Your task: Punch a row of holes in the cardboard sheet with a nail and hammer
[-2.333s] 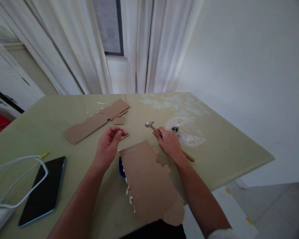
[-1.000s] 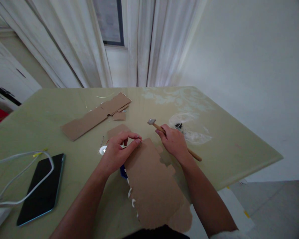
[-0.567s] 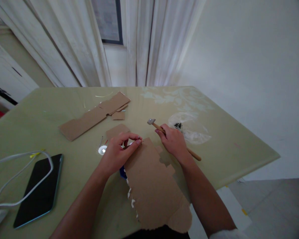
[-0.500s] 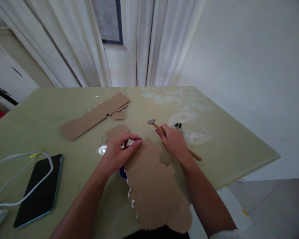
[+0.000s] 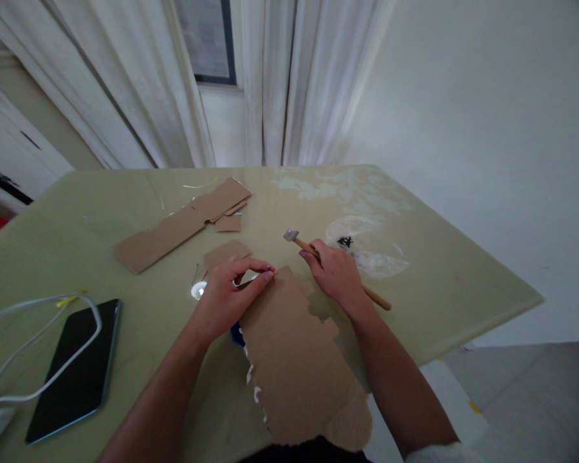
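Head view, middle of the frame: left hand (image 5: 228,292) pinched narrow at the far edge of the cardboard sheet (image 5: 294,360), thumb and forefinger closed on something too small to make out. Right hand (image 5: 336,273) wrapped around the wooden handle of a small hammer (image 5: 303,245), metal head low over the table (image 5: 439,283), just right of the pinch. Judging from this: fastening along the far edge under way, no blow landing yet, white bits already along the left edge of the sheet.

Left of centre: loose cardboard strip (image 5: 174,231); lower left: dark tablet (image 5: 74,370) with white cable (image 5: 38,341); right of the hammer: clear plastic bag (image 5: 371,247).

Against half a second ago: almost nothing different, both hands in the same places.
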`<state>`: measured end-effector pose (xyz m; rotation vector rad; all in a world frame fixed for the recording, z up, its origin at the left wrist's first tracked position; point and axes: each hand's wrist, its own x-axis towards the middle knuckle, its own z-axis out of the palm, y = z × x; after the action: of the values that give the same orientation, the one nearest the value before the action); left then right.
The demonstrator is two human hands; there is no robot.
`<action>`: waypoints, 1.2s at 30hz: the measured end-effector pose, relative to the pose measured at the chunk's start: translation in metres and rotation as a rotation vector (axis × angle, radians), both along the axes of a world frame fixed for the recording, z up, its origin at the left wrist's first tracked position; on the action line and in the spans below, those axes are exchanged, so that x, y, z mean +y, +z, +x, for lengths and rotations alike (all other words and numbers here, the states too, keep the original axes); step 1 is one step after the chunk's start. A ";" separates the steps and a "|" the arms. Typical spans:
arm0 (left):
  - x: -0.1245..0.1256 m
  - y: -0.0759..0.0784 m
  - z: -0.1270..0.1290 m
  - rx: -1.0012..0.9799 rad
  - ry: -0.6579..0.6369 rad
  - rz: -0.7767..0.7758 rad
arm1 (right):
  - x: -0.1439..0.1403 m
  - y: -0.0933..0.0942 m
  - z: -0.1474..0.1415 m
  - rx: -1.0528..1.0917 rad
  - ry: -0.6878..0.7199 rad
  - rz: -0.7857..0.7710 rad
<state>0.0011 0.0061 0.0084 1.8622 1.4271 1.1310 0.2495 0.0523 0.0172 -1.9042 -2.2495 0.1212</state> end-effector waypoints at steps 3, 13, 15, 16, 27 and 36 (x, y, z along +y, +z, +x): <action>0.000 0.000 0.000 -0.003 -0.008 0.010 | 0.000 -0.001 0.000 0.001 -0.001 0.006; -0.001 0.002 0.000 -0.003 -0.008 0.019 | 0.000 0.000 -0.001 -0.010 -0.004 -0.006; -0.001 0.001 0.000 0.001 -0.008 0.021 | 0.000 0.000 -0.001 -0.012 -0.005 -0.007; 0.000 0.001 -0.001 0.003 -0.009 0.020 | 0.000 0.000 -0.001 -0.012 -0.006 -0.009; -0.001 0.003 0.000 0.011 -0.009 0.046 | 0.001 -0.003 0.001 0.005 0.009 0.000; -0.002 0.003 0.000 0.067 -0.015 0.019 | 0.000 -0.001 -0.001 0.001 0.008 0.003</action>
<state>0.0011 0.0041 0.0116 1.9371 1.4416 1.0876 0.2487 0.0518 0.0161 -1.8929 -2.2559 0.1195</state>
